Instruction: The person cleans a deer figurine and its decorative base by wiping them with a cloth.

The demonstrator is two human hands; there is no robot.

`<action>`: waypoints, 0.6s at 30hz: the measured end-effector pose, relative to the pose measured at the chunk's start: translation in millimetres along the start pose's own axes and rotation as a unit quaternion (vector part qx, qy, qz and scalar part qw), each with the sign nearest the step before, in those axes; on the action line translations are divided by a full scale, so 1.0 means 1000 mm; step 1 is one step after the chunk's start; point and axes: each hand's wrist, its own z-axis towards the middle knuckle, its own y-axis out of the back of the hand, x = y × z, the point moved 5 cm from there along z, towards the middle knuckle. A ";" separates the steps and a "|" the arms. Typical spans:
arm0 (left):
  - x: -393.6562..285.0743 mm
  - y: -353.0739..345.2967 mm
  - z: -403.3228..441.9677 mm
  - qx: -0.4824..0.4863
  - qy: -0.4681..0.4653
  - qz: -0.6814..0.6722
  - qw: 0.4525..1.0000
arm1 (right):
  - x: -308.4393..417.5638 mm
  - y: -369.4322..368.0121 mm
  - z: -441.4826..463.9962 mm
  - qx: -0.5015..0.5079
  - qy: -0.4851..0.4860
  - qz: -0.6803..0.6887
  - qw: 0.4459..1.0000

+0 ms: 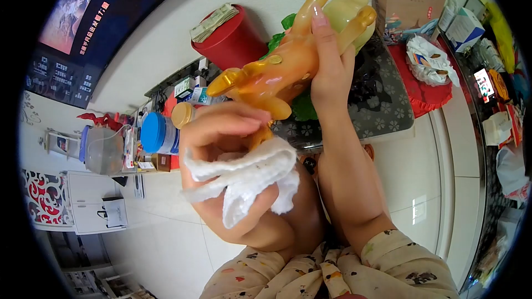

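Note:
My right hand (331, 63) is wrapped round a glossy amber animal figurine (288, 72) with gold-tipped legs, which is tipped on its side in the air. Its thumb lies along one leg. In my left hand (221, 133) is a crumpled white cloth (260, 169), its folds hanging over the fingers. The left fingertips are close against the lower gold part of the figurine; the cloth and fingers hide some of that part. Behind the figurine, a pale green-yellow ornament (349, 8) and green leaf-like pieces (303, 108) show in part.
A dark flower-patterned tabletop (388, 108) lies beneath the figurine. A red bin-like container (235, 41) with banknotes on top stands behind it. Blue-lidded tub (155, 133) and small boxes are at left. A paper bag (407, 3) and a white plastic bundle (426, 61) sit at right.

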 end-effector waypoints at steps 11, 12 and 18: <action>-0.008 -0.002 0.005 0.014 -0.061 0.131 0.989 | -0.001 0.001 0.001 0.005 0.000 0.000 1.000; -0.009 -0.002 0.004 0.000 -0.045 0.134 0.990 | -0.001 0.001 0.001 0.004 0.001 -0.002 1.000; -0.004 0.000 0.001 -0.067 -0.037 0.188 0.979 | -0.001 0.000 0.002 0.009 -0.005 -0.009 1.000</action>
